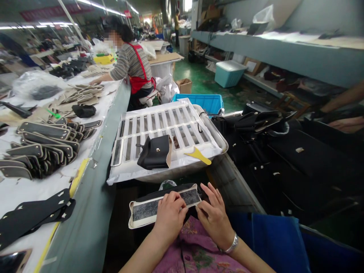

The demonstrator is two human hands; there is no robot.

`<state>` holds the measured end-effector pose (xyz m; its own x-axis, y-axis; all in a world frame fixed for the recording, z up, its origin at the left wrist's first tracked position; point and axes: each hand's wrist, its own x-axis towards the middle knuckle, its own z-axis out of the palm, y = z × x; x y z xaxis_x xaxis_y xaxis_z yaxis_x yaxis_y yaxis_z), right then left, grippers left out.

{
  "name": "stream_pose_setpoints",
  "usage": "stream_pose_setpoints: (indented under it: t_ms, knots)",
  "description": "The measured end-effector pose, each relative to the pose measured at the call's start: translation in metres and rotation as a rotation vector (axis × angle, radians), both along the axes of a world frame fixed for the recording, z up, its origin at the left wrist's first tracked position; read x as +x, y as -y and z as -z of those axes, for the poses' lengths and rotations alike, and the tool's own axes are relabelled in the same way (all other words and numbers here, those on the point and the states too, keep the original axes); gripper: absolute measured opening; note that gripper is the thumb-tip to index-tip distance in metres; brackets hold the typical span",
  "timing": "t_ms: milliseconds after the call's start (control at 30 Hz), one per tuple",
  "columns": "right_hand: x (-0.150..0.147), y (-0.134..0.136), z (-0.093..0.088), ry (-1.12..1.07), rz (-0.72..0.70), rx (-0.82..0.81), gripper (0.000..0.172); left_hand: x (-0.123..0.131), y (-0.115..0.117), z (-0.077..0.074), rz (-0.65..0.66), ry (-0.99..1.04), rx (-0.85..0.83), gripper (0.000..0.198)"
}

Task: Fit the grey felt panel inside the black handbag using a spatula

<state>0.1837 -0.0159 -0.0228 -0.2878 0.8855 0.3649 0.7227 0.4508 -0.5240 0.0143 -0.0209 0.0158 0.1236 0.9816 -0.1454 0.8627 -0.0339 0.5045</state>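
On my lap lies a long piece (146,211) with a cream border and a dark grey speckled strip along its middle; it looks like the base of a black bag, most of which is hidden beneath. My left hand (171,212) rests over the strip, fingers bent and pressed at its lower edge. At the right end, my right hand (213,212) pinches the corner of the cream border with thumb and index finger, the other fingers raised. Beyond my hands, a small black bag (157,152) with a metal clasp sits on a white slatted rack (133,172).
A yellow scraper-like tool (199,155) lies on the rack. Stacked dark panels (42,142) and black straps (34,216) cover the left table. Black bags (295,151) pile up at right. A blue crate (204,102) stands behind the rack. A co-worker (133,64) sits at the left table.
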Motion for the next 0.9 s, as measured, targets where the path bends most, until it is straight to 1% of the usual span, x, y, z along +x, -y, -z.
stream_pose_setpoints:
  t_ms: [67, 133, 233, 267, 300, 333, 400, 467, 533, 567, 667, 700, 800, 900]
  knots:
    - [-0.001, 0.001, 0.000, 0.017, 0.015, 0.011, 0.020, 0.002, 0.001, 0.000, -0.002, -0.040, 0.019, 0.011]
    - [-0.003, 0.000, -0.001, 0.057, 0.033, -0.012, 0.020, 0.006, 0.000, -0.001, -0.006, -0.096, 0.031, 0.010]
    - [-0.007, -0.002, 0.000, 0.128, 0.093, -0.033, 0.014, 0.013, -0.004, -0.001, -0.002, -0.194, 0.046, 0.008]
    - [-0.008, -0.001, 0.001, 0.146, 0.121, -0.012, 0.014, 0.015, -0.006, -0.001, 0.005, -0.221, 0.046, 0.008]
    - [-0.009, 0.001, 0.002, 0.157, 0.130, 0.032, 0.018, 0.018, -0.008, -0.001, 0.015, -0.243, 0.042, 0.008]
    - [-0.009, 0.004, 0.004, 0.162, 0.107, 0.096, 0.025, 0.020, -0.009, -0.001, 0.024, -0.260, 0.035, 0.009]
    - [-0.007, 0.012, 0.009, 0.183, -0.022, 0.230, 0.035, 0.019, -0.008, -0.002, 0.024, -0.273, 0.034, 0.011]
    - [-0.003, 0.019, 0.013, 0.244, -0.150, 0.314, 0.039, 0.009, -0.002, -0.005, -0.009, -0.254, 0.084, 0.016]
    - [0.000, 0.023, 0.015, 0.340, -0.184, 0.335, 0.041, -0.009, 0.009, -0.008, -0.040, -0.212, 0.168, 0.027]
    - [0.001, 0.024, 0.015, 0.386, -0.184, 0.343, 0.042, -0.020, 0.015, -0.009, -0.034, -0.186, 0.190, 0.028]
    - [-0.003, 0.027, 0.016, 0.483, -0.194, 0.411, 0.044, -0.050, 0.034, -0.009, 0.021, -0.129, 0.167, 0.009]
    - [-0.006, 0.029, 0.018, 0.501, -0.189, 0.431, 0.045, -0.056, 0.039, -0.008, 0.025, -0.117, 0.153, 0.011]
    - [-0.018, 0.033, 0.024, 0.516, -0.174, 0.450, 0.046, -0.059, 0.043, -0.004, -0.027, -0.113, 0.165, 0.019]
    - [-0.030, 0.036, 0.029, 0.497, -0.191, 0.438, 0.046, -0.049, 0.039, -0.004, -0.050, -0.142, 0.170, 0.020]
